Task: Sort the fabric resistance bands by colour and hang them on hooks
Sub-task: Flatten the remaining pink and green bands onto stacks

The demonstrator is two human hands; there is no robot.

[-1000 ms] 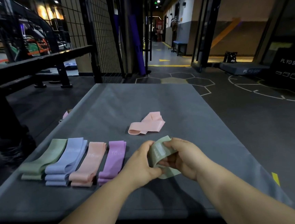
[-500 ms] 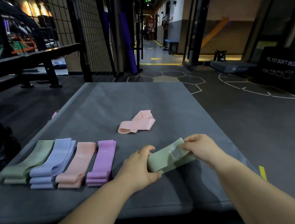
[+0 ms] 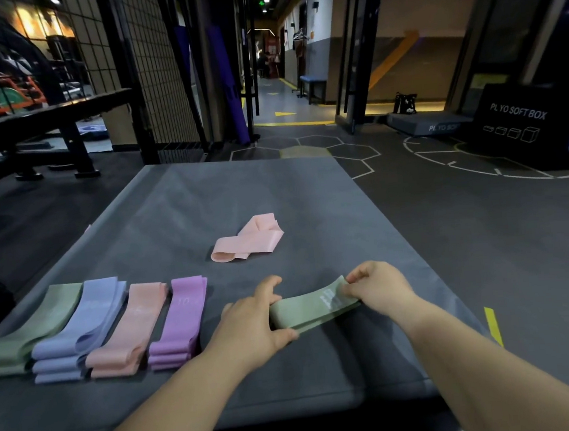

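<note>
While the left hand (image 3: 251, 321) and right hand (image 3: 375, 286) each pinch one end of one sage-green fabric loop band (image 3: 312, 307), held flat low over the grey padded mat (image 3: 274, 188), I count four sorted stacks at left: green stack (image 3: 35, 330), blue stack (image 3: 82, 322), pink stack (image 3: 131, 328), purple stack (image 3: 179, 320). One loose pink fabric band (image 3: 244, 244) lies crumpled mid-mat.

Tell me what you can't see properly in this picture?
Head view:
Print on the green band: too blurred to read, its edge under the right hand.
Band's other end: covered by the left hand.
Left edge cuts off the green pile.
No hooks in frame.
</note>
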